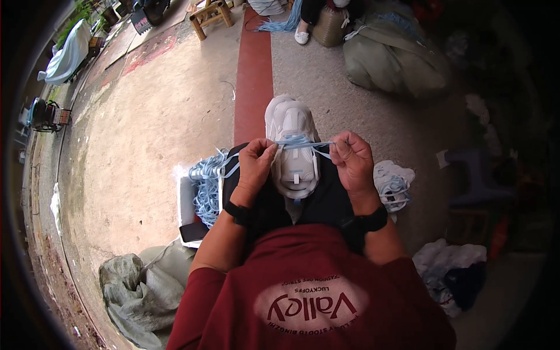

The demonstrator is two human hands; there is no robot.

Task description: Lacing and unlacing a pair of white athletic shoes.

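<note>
A white sneaker (pixel 294 157) rests on my lap, its heel toward me and its toe pointing away. Light blue shoelace (pixel 297 141) runs through its upper eyelets and is stretched sideways across the tongue. At the left of the shoe, my left hand (pixel 256 160) pinches one part of the lace between thumb and fingers. My right hand (pixel 353 157) is closed on the other part, at the right side. Another white shoe shows partly beyond the toe, behind the first.
Left of my legs stands a white box (pixel 185 201) of loose blue laces (pixel 207 195), with a dark phone (pixel 193 232) at its corner. Blue-laced white shoes (pixel 394 184) lie to the right. Sacks (pixel 140 286) sit near left and far right, where another person's foot (pixel 301 34) shows.
</note>
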